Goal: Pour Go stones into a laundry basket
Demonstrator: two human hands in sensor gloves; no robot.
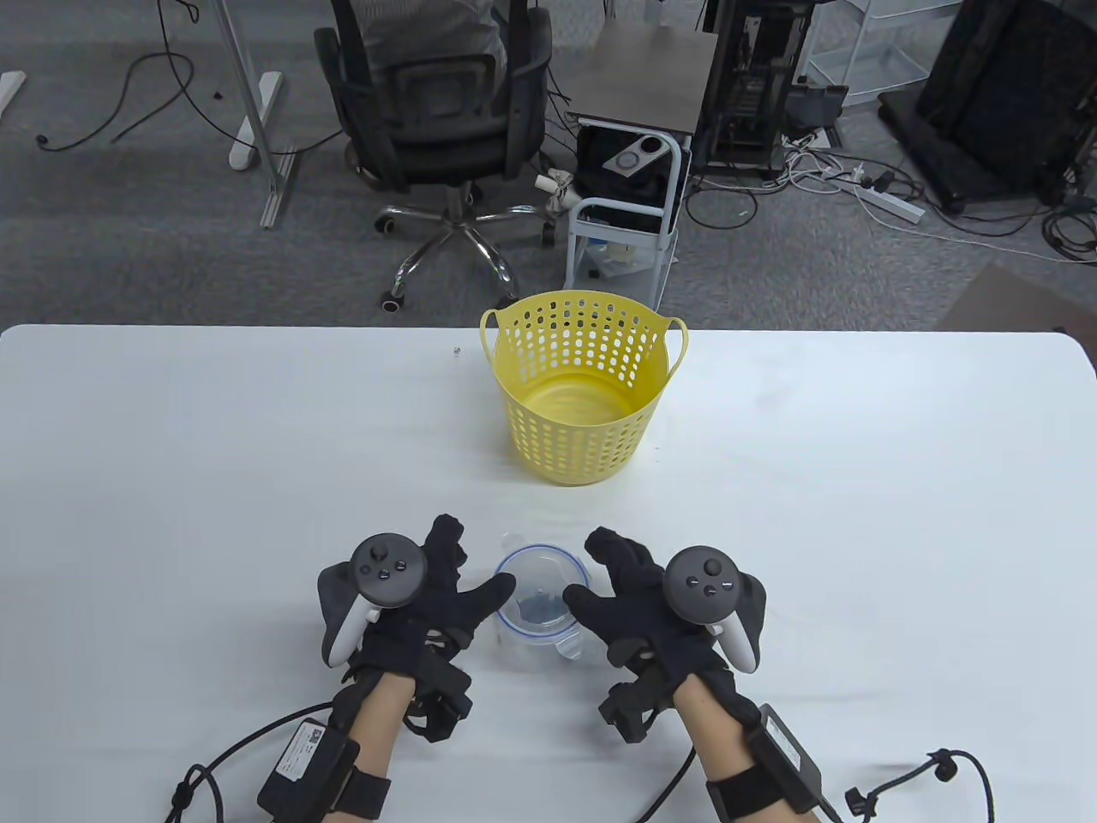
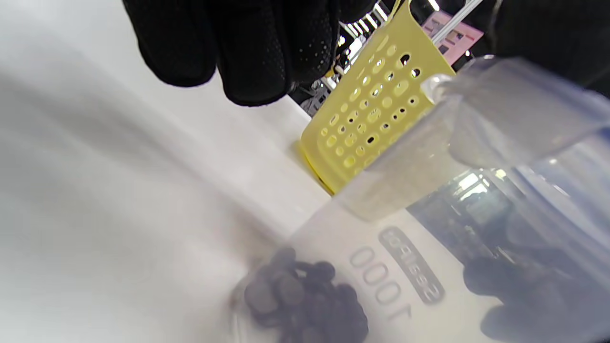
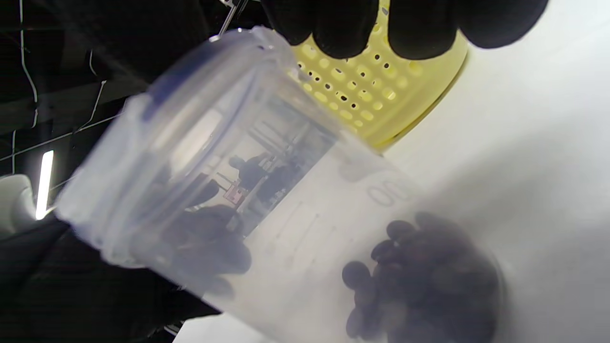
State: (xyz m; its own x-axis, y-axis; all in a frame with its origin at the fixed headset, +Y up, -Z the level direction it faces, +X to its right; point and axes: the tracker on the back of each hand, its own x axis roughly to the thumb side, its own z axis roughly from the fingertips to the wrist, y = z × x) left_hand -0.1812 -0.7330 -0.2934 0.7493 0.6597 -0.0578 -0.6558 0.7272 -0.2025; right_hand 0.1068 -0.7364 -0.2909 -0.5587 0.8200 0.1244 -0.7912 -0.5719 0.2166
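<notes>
A clear plastic container (image 1: pixel 542 600) with a blue rim stands upright on the white table (image 1: pixel 857 480) near its front edge. Black Go stones (image 2: pixel 305 300) lie at its bottom, and they also show in the right wrist view (image 3: pixel 424 276). My left hand (image 1: pixel 473 561) is open just left of the container, thumb by the rim. My right hand (image 1: pixel 587 570) is open just right of it, thumb by the rim. Whether the thumbs touch the rim I cannot tell. The yellow perforated laundry basket (image 1: pixel 574 437) stands empty beyond the container, also visible in the wrist views (image 2: pixel 371 114) (image 3: pixel 381 105).
A tiny object (image 1: pixel 456 350) lies on the table near its far edge, left of the basket. An office chair (image 1: pixel 446 129) and a small cart (image 1: pixel 630 197) stand on the floor beyond the table. Cables trail from both wrists at the front edge.
</notes>
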